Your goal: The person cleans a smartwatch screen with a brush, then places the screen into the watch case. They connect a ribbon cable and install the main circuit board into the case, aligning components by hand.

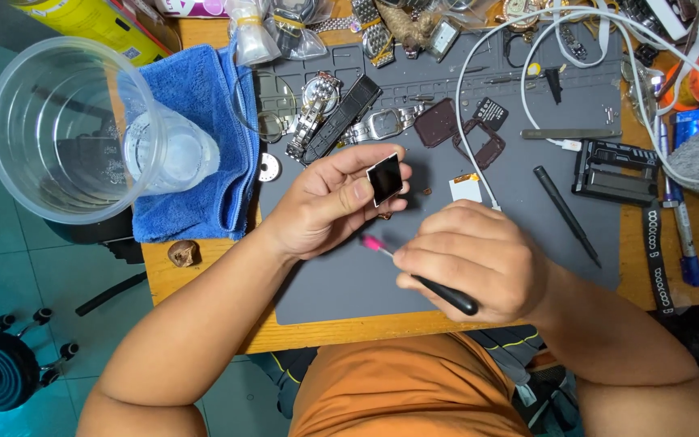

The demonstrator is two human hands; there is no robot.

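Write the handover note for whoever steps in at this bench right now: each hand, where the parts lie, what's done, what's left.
Left hand: pinches a small square black-faced part above the grey work mat.
Right hand: holds a black-handled tool with a pink tip, tip just below the part, not touching it.
On the mat: two dark square frames, a white-and-gold piece, watches, a black stylus.
Done: part is off the mat and in hand.
Left: tool has not yet met the part.
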